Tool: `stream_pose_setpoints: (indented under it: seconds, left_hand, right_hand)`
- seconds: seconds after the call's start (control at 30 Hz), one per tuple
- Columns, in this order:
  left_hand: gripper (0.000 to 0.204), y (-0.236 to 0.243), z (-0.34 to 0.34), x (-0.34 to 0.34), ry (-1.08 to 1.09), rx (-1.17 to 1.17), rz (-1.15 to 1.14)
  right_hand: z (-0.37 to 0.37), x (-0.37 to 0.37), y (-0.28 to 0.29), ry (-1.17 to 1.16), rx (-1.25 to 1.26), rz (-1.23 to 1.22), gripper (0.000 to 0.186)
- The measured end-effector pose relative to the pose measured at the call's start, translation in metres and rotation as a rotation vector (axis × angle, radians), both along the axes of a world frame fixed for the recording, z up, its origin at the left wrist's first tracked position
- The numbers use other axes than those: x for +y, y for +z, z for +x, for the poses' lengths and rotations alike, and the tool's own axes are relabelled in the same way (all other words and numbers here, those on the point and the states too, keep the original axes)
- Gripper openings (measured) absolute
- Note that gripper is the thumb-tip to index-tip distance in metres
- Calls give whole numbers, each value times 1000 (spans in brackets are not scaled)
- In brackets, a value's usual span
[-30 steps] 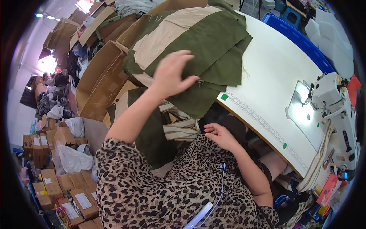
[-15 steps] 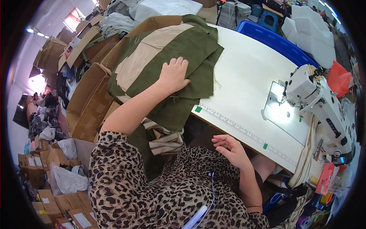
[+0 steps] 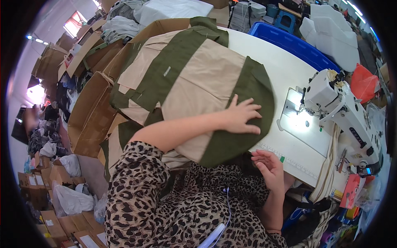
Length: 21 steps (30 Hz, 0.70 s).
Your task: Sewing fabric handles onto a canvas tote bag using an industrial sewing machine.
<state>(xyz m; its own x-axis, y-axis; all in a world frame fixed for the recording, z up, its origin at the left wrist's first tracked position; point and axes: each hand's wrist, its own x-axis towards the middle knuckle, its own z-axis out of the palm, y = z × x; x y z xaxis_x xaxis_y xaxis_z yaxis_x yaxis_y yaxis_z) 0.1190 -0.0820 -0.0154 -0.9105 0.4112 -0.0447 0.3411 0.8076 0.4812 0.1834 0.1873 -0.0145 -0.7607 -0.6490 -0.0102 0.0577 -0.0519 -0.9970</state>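
Observation:
My left hand (image 3: 242, 115) is open, fingers spread on a rounded cloth piece with a beige middle (image 3: 198, 87) and olive-green bands. Its palm rests near the piece's right green band, left of the white sewing machine (image 3: 339, 103) with its lit plate. Under that piece a pile of green and beige panels (image 3: 144, 70) lies on the left end of the white table (image 3: 289, 58). My right hand (image 3: 268, 163) is open with loosely bent fingers at the table's front edge, close beside the cloth's lower right rim; whether it touches the cloth I cannot tell.
A torn cardboard box (image 3: 87, 107) borders the cloth pile on the left. A blue tub (image 3: 289, 45) stands behind the table, white foam blocks (image 3: 331, 33) beside it. Striped tape (image 3: 328, 173) hangs over the front edge. Boxes and bags (image 3: 74, 198) crowd the floor at left.
A beige-centred piece has moved rightward over the table from the pile, my left hand moving right and down with it, exposing other panels behind. My right hand has moved right toward the edge.

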Motion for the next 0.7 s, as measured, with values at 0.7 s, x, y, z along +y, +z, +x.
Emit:
stream_pose_setpoints:
  seconds: [0.7]
  left_hand:
    - [78,55,125,-139,978,262,-163]
  right_hand:
    - [-8,14,9,-192,881,796,59]
